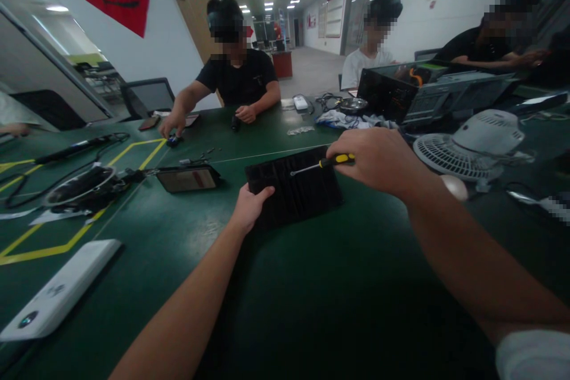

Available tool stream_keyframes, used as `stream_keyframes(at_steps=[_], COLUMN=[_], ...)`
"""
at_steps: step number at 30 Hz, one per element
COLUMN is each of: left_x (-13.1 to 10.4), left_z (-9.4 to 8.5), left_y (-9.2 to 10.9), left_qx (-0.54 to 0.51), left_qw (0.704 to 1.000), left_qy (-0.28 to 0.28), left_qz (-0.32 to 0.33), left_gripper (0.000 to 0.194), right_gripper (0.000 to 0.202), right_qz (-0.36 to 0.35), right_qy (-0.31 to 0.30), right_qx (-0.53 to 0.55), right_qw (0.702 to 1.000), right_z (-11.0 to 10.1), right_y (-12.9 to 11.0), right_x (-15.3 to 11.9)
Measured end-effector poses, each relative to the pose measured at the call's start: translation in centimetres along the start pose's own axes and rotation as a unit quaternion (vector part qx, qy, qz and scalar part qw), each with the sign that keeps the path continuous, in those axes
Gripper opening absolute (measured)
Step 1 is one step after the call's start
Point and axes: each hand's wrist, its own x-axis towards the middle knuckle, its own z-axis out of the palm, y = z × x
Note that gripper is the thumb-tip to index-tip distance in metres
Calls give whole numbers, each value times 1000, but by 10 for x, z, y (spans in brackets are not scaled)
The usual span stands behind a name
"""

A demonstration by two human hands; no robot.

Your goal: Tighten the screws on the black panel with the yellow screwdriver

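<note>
Between the hands, above the green table (276, 309), lies the largest piece — a black case (318, 190), open, ridged inside. The right hand (378, 160) is closed round a yellow-black screwdriver (323, 162), its tip over the ridges; the left hand (253, 208) pinches the case's near-left edge.

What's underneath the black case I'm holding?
The green table shows around the black case. Anything directly beneath is covered, and so are the fingers of your left hand, apart from the thumb.

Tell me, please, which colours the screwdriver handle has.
The screwdriver handle is black and yellow, seen best in the head view.
</note>
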Motion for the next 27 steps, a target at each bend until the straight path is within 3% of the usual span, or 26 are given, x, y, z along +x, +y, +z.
stream_keyframes(at_steps=[18, 27], left_x=[2, 7], left_z=[-1, -2], left_y=[0, -1], left_qx=[5, 6], left_qw=[1000, 1000], left_qy=[-3, -10], left_qz=[8, 1], left_gripper=[53, 54], right_gripper=[24, 30], right_qz=[33, 67], right_qy=[12, -49], right_qx=[-3, -8], right_qw=[999, 997], right_z=[-3, -13], right_y=[-10, -17], right_x=[-3, 7])
